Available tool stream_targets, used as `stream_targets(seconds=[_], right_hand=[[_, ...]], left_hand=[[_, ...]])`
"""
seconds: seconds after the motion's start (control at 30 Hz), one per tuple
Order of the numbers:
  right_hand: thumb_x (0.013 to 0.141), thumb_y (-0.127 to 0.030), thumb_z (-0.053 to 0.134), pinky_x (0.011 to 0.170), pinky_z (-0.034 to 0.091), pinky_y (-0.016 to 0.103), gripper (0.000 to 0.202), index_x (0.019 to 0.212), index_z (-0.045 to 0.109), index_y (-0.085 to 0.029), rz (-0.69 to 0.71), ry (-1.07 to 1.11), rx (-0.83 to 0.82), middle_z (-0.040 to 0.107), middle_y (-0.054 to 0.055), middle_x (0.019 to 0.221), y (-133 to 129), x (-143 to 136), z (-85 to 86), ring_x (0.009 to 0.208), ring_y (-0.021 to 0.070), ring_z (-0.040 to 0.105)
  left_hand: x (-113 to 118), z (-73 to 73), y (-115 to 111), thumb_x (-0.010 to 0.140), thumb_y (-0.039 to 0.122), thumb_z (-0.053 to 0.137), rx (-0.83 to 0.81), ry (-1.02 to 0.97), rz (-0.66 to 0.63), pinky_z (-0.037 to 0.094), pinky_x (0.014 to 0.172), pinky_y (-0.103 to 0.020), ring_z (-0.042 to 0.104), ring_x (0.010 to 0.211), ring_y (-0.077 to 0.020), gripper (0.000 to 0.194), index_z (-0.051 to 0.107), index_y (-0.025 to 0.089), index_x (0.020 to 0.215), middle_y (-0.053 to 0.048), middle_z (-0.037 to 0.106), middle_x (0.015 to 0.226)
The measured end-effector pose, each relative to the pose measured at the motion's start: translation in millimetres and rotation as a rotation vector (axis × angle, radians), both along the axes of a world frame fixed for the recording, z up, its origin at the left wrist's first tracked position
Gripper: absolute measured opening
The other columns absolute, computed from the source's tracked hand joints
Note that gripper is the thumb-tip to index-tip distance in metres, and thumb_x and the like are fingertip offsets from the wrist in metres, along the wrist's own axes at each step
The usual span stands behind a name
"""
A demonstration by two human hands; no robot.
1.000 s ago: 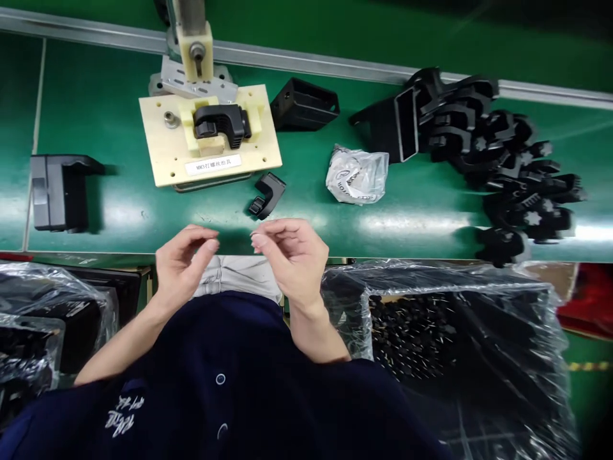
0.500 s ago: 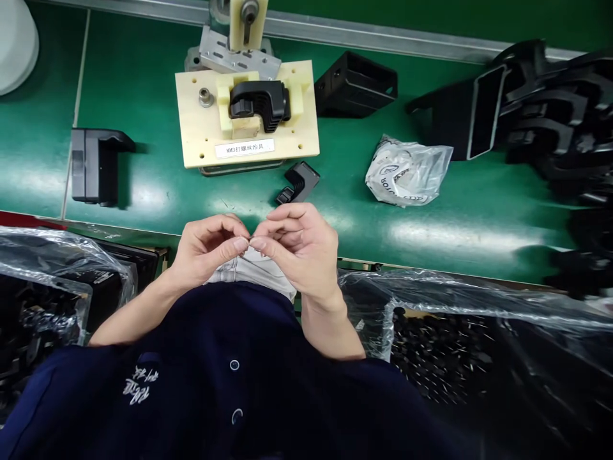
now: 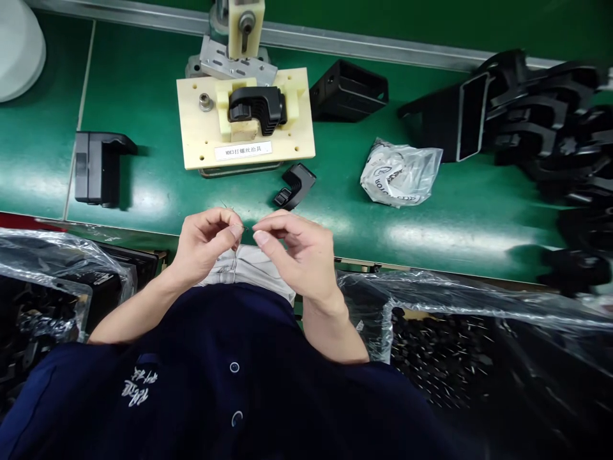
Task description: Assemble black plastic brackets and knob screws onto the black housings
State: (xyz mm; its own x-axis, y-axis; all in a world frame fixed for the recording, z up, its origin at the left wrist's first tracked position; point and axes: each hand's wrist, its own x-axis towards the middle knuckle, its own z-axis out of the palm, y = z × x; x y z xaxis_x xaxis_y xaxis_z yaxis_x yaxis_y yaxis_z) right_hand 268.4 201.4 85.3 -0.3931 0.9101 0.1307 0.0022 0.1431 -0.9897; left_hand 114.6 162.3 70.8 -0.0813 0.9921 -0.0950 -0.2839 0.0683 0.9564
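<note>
The left hand (image 3: 205, 246) pinches a tiny piece (image 3: 246, 228); just beside it, whether the right hand's (image 3: 297, 252) fingertips meet is unclear. Beyond them, a hooked black part (image 3: 301, 184) lies on the table (image 3: 325, 220).

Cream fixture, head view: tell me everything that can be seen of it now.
The fixture is a flat, roughly rectangular plate, plastic-looking, with small holes and raised yellowish blocks. A curved black part sits among the blocks, beside a metal bolt. A white label near the front edge starts "MM3". The plate sits slightly turned over the green bench, a metal bar showing below its front edge; its underside is hidden. Neither the left hand nor the right hand touches it.
</note>
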Motion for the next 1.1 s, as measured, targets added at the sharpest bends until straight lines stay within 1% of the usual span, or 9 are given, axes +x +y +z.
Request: stream_targets(seconds=[0.2, 0.33, 0.43, 0.53, 0.6, 0.67, 0.77, 0.87, 1.1], right_hand=[[0.085, -0.009, 0.061, 0.058, 0.047, 0.023, 0.013, 0.074, 0.062, -0.017, 0.065, -0.047, 0.099, 0.061, -0.001, 0.068, 1, -2, 4.9, 0.06, 0.0099, 0.054], [0.086, -0.009, 0.061, 0.057, 0.047, 0.023, 0.014, 0.076, 0.064, -0.017, 0.081, -0.067, 0.205, 0.061, -0.001, 0.07, 21, -3, 5.5, 0.061, 0.0102, 0.055], [0.087, -0.011, 0.062, 0.066, 0.05, 0.025, 0.013, 0.076, 0.067, -0.018, -0.035, -0.087, 0.383, 0.065, 0.0, 0.075, 58, -11, 0.0, 0.068, 0.0121, 0.059], [0.09, -0.017, 0.062, 0.077, 0.051, 0.03, 0.014, 0.078, 0.069, -0.019, -0.255, -0.099, 0.489, 0.066, 0.001, 0.081, 105, -30, -11.6, 0.077, 0.015, 0.06], [0.092, -0.024, 0.062, 0.079, 0.051, 0.032, 0.016, 0.079, 0.069, -0.019, -0.296, -0.123, 0.501, 0.065, 0.001, 0.082, 131, -45, -19.7, 0.078, 0.0157, 0.06], [0.094, -0.028, 0.061, 0.08, 0.051, 0.034, 0.018, 0.08, 0.069, -0.02, -0.293, -0.151, 0.517, 0.064, 0.001, 0.079, 147, -59, -25.8, 0.077, 0.0159, 0.059], [0.096, -0.029, 0.057, 0.084, 0.05, 0.035, 0.02, 0.083, 0.069, -0.02, -0.31, -0.189, 0.559, 0.063, 0.0, 0.078, 155, -74, -30.6, 0.079, 0.0165, 0.06], [0.098, -0.031, 0.054, 0.087, 0.049, 0.037, 0.023, 0.085, 0.069, -0.021, -0.346, -0.212, 0.577, 0.064, 0.001, 0.08, 154, -83, -33.0, 0.083, 0.0175, 0.061], [0.099, -0.032, 0.051, 0.096, 0.044, 0.043, 0.023, 0.088, 0.07, -0.022, -0.402, -0.24, 0.483, 0.065, 0.004, 0.088, 153, -91, -35.2, 0.097, 0.023, 0.059]], left_hand=[[1, 1.8, -2, 0.083, 0.014, 0.062, 0.101, 0.173, -0.01, 0.04, 0.058, -0.021, 0.047, 0.06, -0.0085, 0.011, 0.061, 0.017, 0.073, 0.002, 0.054, 0.066], [-5, 5.2, 14, 0.086, 0.012, 0.058, 0.214, 0.347, -0.025, 0.042, 0.059, -0.02, 0.049, 0.062, -0.0085, 0.013, 0.057, 0.018, 0.073, 0.002, 0.055, 0.068], [-16, 8.2, 44, 0.086, 0.015, 0.059, 0.327, 0.539, 0.062, 0.046, 0.063, -0.021, 0.055, 0.066, -0.0097, 0.007, 0.061, 0.017, 0.08, 0.0, 0.061, 0.074], [-28, 6.4, 85, 0.085, 0.02, 0.06, 0.435, 0.673, 0.314, 0.05, 0.068, -0.024, 0.06, 0.074, -0.0122, 0.005, 0.063, 0.018, 0.089, -0.002, 0.065, 0.083], [-37, 0.7, 112, 0.087, 0.024, 0.059, 0.491, 0.704, 0.446, 0.051, 0.072, -0.027, 0.061, 0.077, -0.0137, 0.007, 0.062, 0.018, 0.09, -0.003, 0.065, 0.085], [-44, -7.5, 135, 0.089, 0.027, 0.058, 0.521, 0.714, 0.497, 0.053, 0.075, -0.03, 0.062, 0.079, -0.0152, 0.01, 0.062, 0.018, 0.091, -0.004, 0.065, 0.086], [-52, -20.3, 159, 0.09, 0.031, 0.058, 0.524, 0.709, 0.483, 0.054, 0.08, -0.034, 0.064, 0.084, -0.0177, 0.014, 0.062, 0.019, 0.095, -0.005, 0.066, 0.091], [-55, -27.9, 171, 0.09, 0.036, 0.059, 0.52, 0.69, 0.428, 0.054, 0.086, -0.038, 0.065, 0.09, -0.0196, 0.02, 0.062, 0.02, 0.101, -0.006, 0.066, 0.097], [-51, -24.8, 178, 0.09, 0.038, 0.057, 0.543, 0.652, 0.344, 0.052, 0.093, -0.042, 0.065, 0.096, -0.021, 0.023, 0.063, 0.019, 0.103, -0.006, 0.065, 0.099]])
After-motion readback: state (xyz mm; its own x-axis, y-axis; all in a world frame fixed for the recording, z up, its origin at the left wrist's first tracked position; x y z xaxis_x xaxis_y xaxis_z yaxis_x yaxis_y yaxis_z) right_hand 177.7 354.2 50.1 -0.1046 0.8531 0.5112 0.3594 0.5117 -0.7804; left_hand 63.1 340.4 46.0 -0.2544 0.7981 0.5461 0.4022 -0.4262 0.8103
